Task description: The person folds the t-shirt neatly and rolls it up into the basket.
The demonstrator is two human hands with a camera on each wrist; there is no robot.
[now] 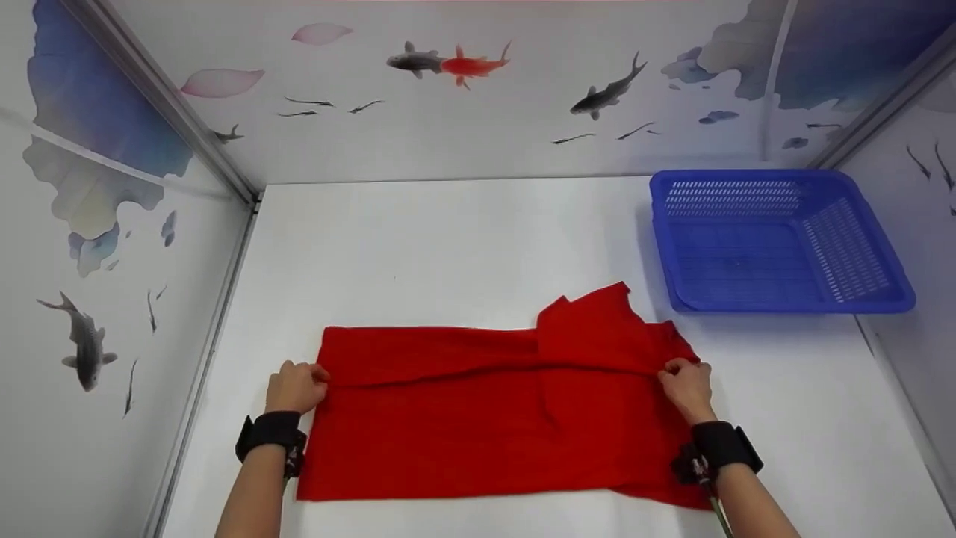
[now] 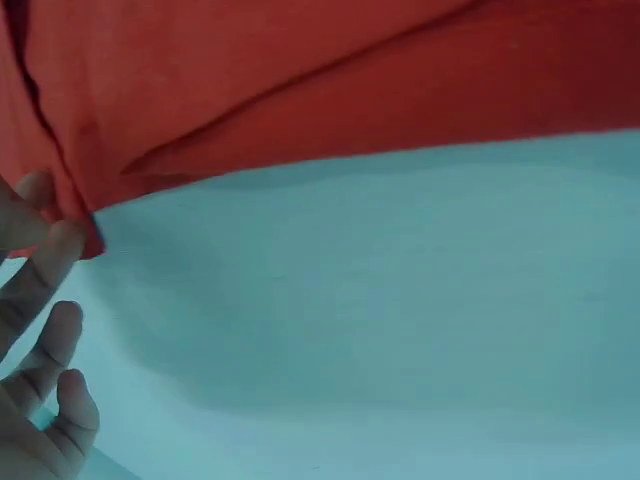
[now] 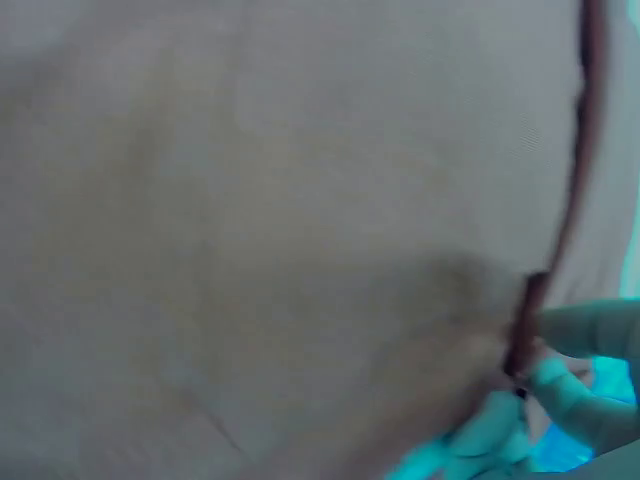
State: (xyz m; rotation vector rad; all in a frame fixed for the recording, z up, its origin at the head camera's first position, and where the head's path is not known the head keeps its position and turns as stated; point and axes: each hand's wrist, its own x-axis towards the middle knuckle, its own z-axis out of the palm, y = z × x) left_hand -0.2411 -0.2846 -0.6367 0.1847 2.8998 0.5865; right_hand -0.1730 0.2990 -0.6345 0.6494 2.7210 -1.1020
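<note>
A red shirt (image 1: 463,441) lies across the table, with a long fold edge running along its length. A sleeve-like flap (image 1: 594,317) sticks out past its far edge toward the right. At the shirt's left end, my left hand (image 1: 295,388) pinches the fabric between thumb and index finger; the left wrist view shows the other fingers (image 2: 65,330) spread loosely. My right hand (image 1: 688,388) pinches the fold at the right end. In the right wrist view the cloth (image 3: 300,200) looks greyish and fills most of the picture, partly hiding the fingertips.
A blue plastic basket (image 1: 747,261) with perforated sides stands at the back right of the white table (image 1: 441,246). Panels printed with fish close off the back (image 1: 485,142), left and right. Each wrist wears a black strap (image 1: 276,427).
</note>
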